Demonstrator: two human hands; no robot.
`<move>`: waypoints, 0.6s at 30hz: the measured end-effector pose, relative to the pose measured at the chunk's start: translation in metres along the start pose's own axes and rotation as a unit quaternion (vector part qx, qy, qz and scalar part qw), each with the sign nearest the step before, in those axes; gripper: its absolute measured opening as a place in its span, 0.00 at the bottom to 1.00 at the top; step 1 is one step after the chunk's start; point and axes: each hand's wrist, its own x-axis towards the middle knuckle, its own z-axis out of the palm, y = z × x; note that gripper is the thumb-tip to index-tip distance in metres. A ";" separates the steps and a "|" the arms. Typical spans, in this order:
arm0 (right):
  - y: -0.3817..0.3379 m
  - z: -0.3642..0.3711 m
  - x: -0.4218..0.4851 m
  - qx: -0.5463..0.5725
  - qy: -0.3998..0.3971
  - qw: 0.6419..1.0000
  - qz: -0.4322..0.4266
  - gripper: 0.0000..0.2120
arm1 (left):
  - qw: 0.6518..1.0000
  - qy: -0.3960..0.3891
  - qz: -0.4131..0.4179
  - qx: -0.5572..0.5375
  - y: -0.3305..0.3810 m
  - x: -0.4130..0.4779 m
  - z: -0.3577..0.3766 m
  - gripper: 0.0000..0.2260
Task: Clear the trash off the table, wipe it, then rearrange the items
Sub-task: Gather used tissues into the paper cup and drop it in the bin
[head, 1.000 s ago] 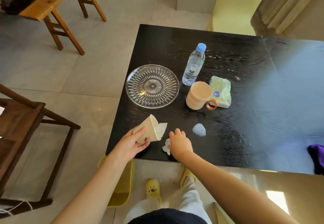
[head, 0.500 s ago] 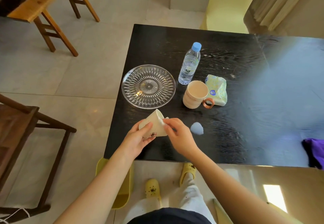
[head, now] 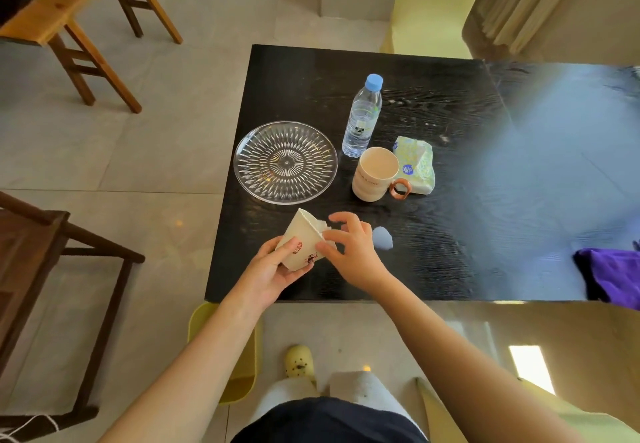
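My left hand [head: 268, 271] grips a squashed white paper cup [head: 303, 238] just above the near left part of the black table [head: 433, 252]. White tissue pokes out of the cup's mouth. My right hand [head: 353, 252] is at the cup's rim, thumb and forefinger pinched at the tissue, the other fingers spread. A small pale blue scrap [head: 382, 238] lies on the table just right of my right hand. A purple cloth [head: 609, 276] lies at the table's near right edge.
Beyond the cup sit a clear glass plate [head: 285, 162], a water bottle [head: 363, 118], a cream mug [head: 375, 174] with an orange handle and a tissue pack [head: 417, 163]. A yellow bin [head: 239, 349] stands on the floor under the near edge. Wooden chairs stand at left.
My right hand picked the white tissue off the table and brought it to the cup's mouth. The left hand lifted and tilted the cup slightly.
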 end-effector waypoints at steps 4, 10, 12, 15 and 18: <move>0.001 -0.004 -0.001 0.101 -0.056 0.993 0.024 0.11 | 0.997 0.007 0.007 0.073 -0.012 -0.010 -0.008 0.21; 0.007 0.005 -0.016 0.149 -0.074 0.986 0.031 0.04 | 0.972 0.030 0.073 0.219 -0.025 -0.034 -0.017 0.15; 0.009 0.012 -0.019 0.161 -0.068 0.984 0.031 0.05 | 0.966 0.052 0.094 0.235 -0.032 -0.038 -0.022 0.15; 0.011 0.024 -0.024 0.172 -0.083 0.981 0.022 0.12 | 0.963 0.073 0.093 0.243 -0.046 -0.046 -0.031 0.16; 0.009 0.035 -0.030 0.150 -0.131 0.980 0.012 0.16 | 0.963 0.100 0.097 0.229 -0.057 -0.055 -0.042 0.16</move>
